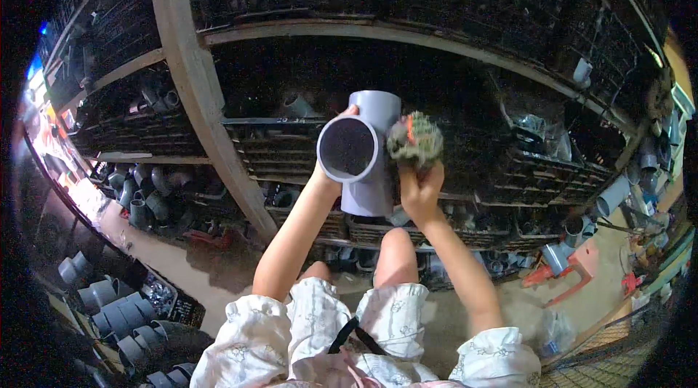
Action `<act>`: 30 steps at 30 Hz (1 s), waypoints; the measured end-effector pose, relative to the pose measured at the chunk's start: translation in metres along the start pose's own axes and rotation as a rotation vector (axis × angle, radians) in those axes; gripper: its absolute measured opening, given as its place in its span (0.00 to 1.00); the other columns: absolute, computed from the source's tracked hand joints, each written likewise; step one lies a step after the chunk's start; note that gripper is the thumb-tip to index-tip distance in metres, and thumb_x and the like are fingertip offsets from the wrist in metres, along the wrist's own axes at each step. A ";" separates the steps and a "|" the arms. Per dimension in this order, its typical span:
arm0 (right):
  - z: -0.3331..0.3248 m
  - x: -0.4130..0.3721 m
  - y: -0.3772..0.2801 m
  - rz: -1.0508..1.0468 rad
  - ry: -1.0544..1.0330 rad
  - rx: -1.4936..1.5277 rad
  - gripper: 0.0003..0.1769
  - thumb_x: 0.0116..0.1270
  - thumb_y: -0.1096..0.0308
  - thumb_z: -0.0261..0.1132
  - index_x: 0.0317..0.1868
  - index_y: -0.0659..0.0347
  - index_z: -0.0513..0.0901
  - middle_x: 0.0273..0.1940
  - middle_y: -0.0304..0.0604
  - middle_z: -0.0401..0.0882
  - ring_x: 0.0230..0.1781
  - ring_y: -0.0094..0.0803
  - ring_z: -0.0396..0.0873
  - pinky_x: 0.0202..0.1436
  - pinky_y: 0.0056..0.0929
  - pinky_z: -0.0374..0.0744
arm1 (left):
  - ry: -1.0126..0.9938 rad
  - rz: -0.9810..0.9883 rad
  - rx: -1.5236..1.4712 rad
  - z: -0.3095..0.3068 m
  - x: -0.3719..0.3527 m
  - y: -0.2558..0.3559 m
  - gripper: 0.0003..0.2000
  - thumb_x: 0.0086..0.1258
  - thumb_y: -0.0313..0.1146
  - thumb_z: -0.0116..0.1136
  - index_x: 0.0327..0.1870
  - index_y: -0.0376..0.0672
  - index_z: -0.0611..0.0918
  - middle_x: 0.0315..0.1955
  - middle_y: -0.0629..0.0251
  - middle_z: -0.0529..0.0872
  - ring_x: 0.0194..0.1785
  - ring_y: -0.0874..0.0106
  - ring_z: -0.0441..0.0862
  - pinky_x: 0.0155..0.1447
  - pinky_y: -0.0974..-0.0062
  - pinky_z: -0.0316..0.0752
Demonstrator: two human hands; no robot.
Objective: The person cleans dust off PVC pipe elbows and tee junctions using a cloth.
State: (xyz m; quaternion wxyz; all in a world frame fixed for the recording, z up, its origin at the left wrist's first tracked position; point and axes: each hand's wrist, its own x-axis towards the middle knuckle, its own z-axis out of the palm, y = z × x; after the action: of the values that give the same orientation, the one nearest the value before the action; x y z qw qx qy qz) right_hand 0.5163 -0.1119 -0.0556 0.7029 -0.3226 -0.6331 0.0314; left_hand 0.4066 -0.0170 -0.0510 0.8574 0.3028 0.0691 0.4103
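A large grey pipe tee (367,199) is held up in front of the shelves, its side opening facing the camera. My left hand (331,170) grips it from the left; one fingertip shows at its upper left edge and the other fingers are hidden behind it. On the right, my right hand (422,188) is closed on a crumpled green cloth (416,141) with an orange patch. The cloth is beside the tee's right side; whether the two touch cannot be made out.
Wooden shelving (178,46) with dark crates of fittings spans the front. Grey pipe fittings (123,312) lie at lower left. A red plastic object (574,272) stands on the floor at right, near a clear plastic bag (556,330).
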 end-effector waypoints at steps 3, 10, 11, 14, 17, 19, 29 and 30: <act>0.017 0.025 0.003 0.052 0.129 0.135 0.09 0.58 0.75 0.55 0.40 0.67 0.73 0.36 0.41 0.76 0.34 0.25 0.73 0.37 0.22 0.71 | -0.049 0.015 0.131 0.008 -0.019 0.000 0.19 0.55 0.46 0.55 0.36 0.37 0.75 0.21 0.64 0.80 0.20 0.76 0.77 0.23 0.80 0.75; 0.017 -0.029 0.030 0.133 0.031 -0.036 0.11 0.57 0.74 0.55 0.41 0.66 0.73 0.36 0.46 0.76 0.35 0.30 0.74 0.40 0.27 0.70 | -0.168 0.122 -0.115 -0.026 -0.005 0.016 0.24 0.59 0.53 0.46 0.42 0.38 0.74 0.31 0.59 0.80 0.30 0.71 0.79 0.34 0.73 0.77; 0.013 -0.036 0.024 0.195 -0.007 -0.031 0.12 0.56 0.75 0.55 0.42 0.66 0.73 0.38 0.48 0.76 0.38 0.33 0.75 0.43 0.27 0.70 | -0.087 0.148 -0.097 -0.028 0.000 0.015 0.23 0.59 0.53 0.47 0.42 0.39 0.74 0.30 0.61 0.80 0.31 0.72 0.79 0.34 0.73 0.76; 0.014 -0.021 -0.004 0.049 -0.052 -0.042 0.13 0.54 0.75 0.57 0.42 0.67 0.72 0.38 0.48 0.76 0.40 0.35 0.75 0.44 0.29 0.70 | -0.031 0.136 -0.017 -0.024 -0.001 0.001 0.23 0.60 0.53 0.46 0.43 0.39 0.74 0.31 0.63 0.79 0.31 0.73 0.79 0.33 0.76 0.76; 0.010 0.005 -0.010 0.109 -0.062 0.009 0.12 0.56 0.73 0.57 0.42 0.67 0.71 0.34 0.43 0.76 0.35 0.26 0.74 0.40 0.23 0.72 | -0.168 -0.030 -0.089 -0.021 -0.010 -0.010 0.26 0.60 0.51 0.47 0.49 0.36 0.69 0.34 0.59 0.79 0.30 0.70 0.79 0.33 0.74 0.78; 0.005 0.015 -0.002 0.120 -0.004 0.064 0.12 0.57 0.74 0.56 0.42 0.68 0.71 0.33 0.41 0.76 0.33 0.23 0.73 0.38 0.20 0.71 | -0.260 -0.223 -0.211 -0.021 -0.017 -0.009 0.27 0.59 0.51 0.47 0.51 0.35 0.68 0.36 0.52 0.78 0.34 0.67 0.80 0.35 0.69 0.78; 0.006 0.012 -0.010 -0.103 -0.164 -0.238 0.16 0.48 0.74 0.62 0.40 0.66 0.74 0.37 0.49 0.75 0.38 0.39 0.75 0.43 0.30 0.71 | -0.137 0.239 0.447 -0.026 -0.022 0.000 0.25 0.56 0.45 0.54 0.48 0.32 0.70 0.37 0.60 0.78 0.37 0.74 0.76 0.43 0.77 0.72; 0.005 0.025 -0.016 -0.138 -0.167 -0.278 0.15 0.47 0.75 0.62 0.39 0.66 0.74 0.37 0.50 0.75 0.37 0.42 0.75 0.43 0.32 0.72 | -0.124 0.374 0.744 -0.013 -0.031 0.002 0.24 0.56 0.43 0.55 0.48 0.34 0.70 0.36 0.62 0.78 0.37 0.77 0.75 0.44 0.79 0.70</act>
State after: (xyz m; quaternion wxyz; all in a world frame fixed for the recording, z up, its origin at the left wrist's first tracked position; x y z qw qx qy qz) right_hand 0.5106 -0.1111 -0.0260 0.5968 -0.3687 -0.7084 -0.0782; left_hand 0.3804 -0.0329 -0.0648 0.6028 0.6231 0.1047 0.4872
